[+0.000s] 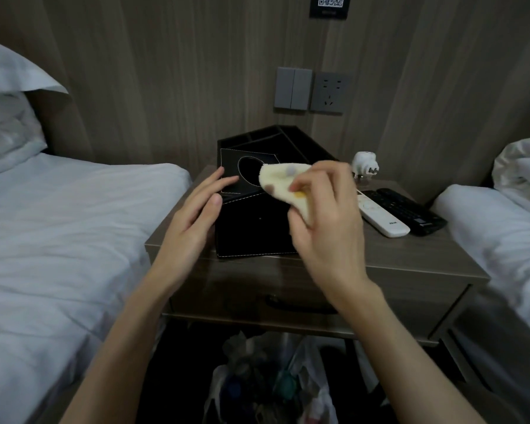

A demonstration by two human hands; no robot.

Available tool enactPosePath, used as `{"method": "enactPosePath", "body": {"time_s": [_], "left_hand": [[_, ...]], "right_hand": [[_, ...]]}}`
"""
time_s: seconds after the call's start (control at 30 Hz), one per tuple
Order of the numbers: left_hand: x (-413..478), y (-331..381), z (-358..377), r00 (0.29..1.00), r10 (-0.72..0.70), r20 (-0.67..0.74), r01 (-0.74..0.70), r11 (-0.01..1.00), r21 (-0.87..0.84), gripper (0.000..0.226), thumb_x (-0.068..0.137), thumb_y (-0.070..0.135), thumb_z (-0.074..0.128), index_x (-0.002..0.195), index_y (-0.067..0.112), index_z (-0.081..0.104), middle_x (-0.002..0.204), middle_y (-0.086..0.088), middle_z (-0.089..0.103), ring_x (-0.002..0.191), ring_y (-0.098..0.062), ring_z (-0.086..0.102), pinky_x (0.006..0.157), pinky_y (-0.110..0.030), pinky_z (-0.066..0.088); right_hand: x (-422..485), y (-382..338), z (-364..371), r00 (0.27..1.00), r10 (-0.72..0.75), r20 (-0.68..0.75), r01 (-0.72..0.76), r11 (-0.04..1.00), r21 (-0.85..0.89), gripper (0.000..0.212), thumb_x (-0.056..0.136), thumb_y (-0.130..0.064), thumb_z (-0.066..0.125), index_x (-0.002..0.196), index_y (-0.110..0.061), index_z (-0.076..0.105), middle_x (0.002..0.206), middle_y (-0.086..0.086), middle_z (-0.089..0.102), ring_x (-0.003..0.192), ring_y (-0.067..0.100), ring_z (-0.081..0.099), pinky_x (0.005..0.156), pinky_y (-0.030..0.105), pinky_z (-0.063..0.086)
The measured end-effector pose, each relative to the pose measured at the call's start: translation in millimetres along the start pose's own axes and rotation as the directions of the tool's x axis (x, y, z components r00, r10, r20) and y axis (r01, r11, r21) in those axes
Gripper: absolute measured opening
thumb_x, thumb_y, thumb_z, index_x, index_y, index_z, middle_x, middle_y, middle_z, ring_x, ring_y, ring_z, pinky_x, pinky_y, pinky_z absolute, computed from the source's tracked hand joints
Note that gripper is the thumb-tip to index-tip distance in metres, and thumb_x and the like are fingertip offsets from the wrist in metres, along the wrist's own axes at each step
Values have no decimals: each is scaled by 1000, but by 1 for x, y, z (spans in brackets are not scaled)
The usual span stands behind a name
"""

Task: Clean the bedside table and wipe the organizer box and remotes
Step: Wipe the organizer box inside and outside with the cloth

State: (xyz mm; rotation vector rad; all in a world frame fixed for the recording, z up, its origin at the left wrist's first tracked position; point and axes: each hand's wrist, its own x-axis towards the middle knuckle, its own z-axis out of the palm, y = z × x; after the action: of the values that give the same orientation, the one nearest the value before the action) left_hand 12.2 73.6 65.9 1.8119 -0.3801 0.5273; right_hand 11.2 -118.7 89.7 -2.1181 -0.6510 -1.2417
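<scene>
While the black organizer box (251, 231) stands on the left half of the wooden bedside table (410, 255), both hands are at it. The left hand (193, 215) lies against the box's left side with its fingers straight and released, the fingertips reaching onto the stitched lid beside the oval opening. The right hand (328, 221) is over the box's right front corner, its fingers and thumb curled around a pale yellow dotted cloth (280, 182); the free end of the cloth pokes out leftward over the lid, at the edge of the oval opening. Whether the cloth touches the lid cannot be told, and the hand is somewhat blurred. The open compartments at the back of the box sit close to the wall.

On the table's right half, well apart from the box, a white remote (380, 217) and a black remote (410, 211) lie side by side, touching or nearly so, both angled toward the front right corner. Behind them stands a small white plug-in device (364, 163). A dark drawer handle (300, 304) shows on the table front, and a plastic bag of rubbish (273, 377) sits below.

On the wood-panelled wall are a grey double switch (292, 88), a grey socket (329, 93) beside it, and a QR-code sign (330, 3) above. A white-sheeted bed (58, 224) with a pillow (10, 96) flanks the table on the left, a second white bed (502, 228) on the right
</scene>
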Motion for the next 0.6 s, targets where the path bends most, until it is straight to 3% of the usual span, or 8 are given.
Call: {"method": "enactPosePath", "body": {"time_s": [0.13,0.27,0.43,0.6], "left_hand": [[2,-1,-4,1000,12,18,-12,1000,-2,34,96,37,41,125,35,59,144,21,44,136,6,32,110,-18,28],[3,-2,-4,999,30,27,-30,1000,6,30,97,34,41,121,34,60,144,18,45,135,6,34,110,-11,26],[4,-5,-6,999,4,33,-3,1000,-21,32,97,35,43,123,32,62,144,20,45,137,3,34,116,-45,28],[3,-5,-7,999,-18,43,20,998,-54,34,96,39,45,125,32,61,145,22,43,138,2,33,115,-51,28]], "right_hand": [[-7,4,15,997,-40,-69,43,998,47,21,74,-3,66,94,-7,67,103,5,61,95,19,54,77,18,41],[-22,10,23,987,-159,19,159,987,2,18,75,-8,69,93,-9,71,101,3,66,95,17,55,82,22,45],[-39,19,28,945,-253,207,257,966,8,9,76,-12,71,85,-14,70,91,-3,66,84,19,57,67,31,49],[-49,28,26,878,-294,376,323,946,-13,6,77,-16,62,79,-17,68,85,-4,65,79,18,55,66,32,47]]}}
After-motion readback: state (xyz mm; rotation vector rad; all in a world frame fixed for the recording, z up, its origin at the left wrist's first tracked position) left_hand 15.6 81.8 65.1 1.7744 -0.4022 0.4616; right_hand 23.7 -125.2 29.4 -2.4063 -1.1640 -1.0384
